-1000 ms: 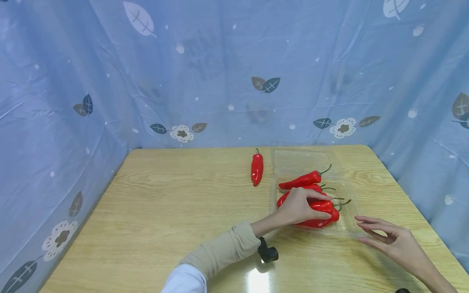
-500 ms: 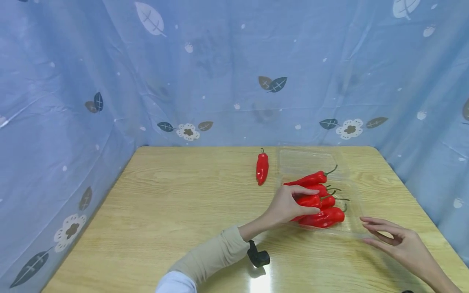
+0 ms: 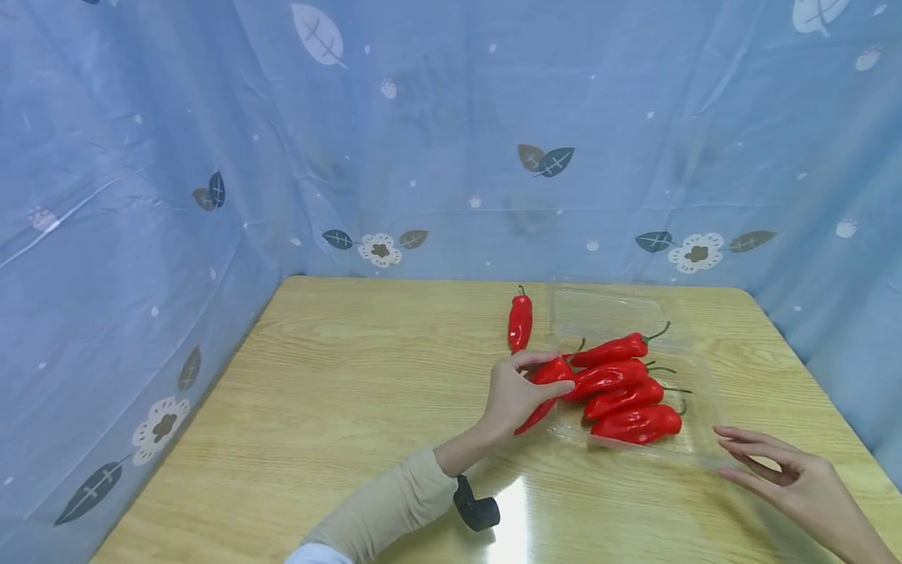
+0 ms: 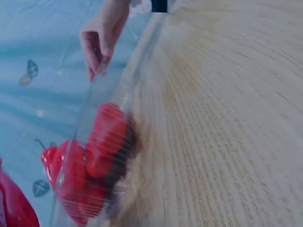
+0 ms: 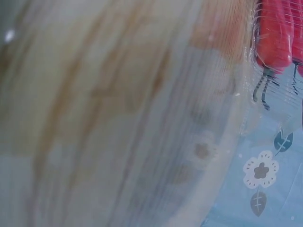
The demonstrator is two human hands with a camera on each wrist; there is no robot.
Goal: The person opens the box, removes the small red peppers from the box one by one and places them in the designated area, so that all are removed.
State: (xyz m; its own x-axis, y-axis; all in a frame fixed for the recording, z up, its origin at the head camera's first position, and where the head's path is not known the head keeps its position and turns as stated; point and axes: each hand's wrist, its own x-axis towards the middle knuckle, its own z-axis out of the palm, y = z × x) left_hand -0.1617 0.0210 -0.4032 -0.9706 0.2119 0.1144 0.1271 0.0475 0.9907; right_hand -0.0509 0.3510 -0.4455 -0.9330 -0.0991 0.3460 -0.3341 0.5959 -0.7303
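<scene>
My left hand [image 3: 513,398] pinches a red chili pepper [image 3: 553,374] by its upper part, just left of a clear plastic box [image 3: 694,439]. The pepper slants, green stem up and tip toward me; in the left wrist view a red pepper [image 4: 14,203] shows at the lower left corner. Several red peppers [image 3: 637,424] lie side by side in the box, stems to the right. With thumb and fingers, my right hand [image 3: 792,474] pinches the box's near right corner, a grip also visible in the left wrist view [image 4: 102,35].
Behind the box its clear lid [image 3: 609,307] lies folded back on the wooden table [image 3: 366,376]. Another red pepper [image 3: 520,323] rests left of the lid. A blue patterned curtain [image 3: 451,141] hangs around the table's back and sides.
The left hand has drawn one pepper up and leftward out of the pile, tilting it. The peppers in the box are more exposed. The right hand keeps hold of the corner; the head view has shifted.
</scene>
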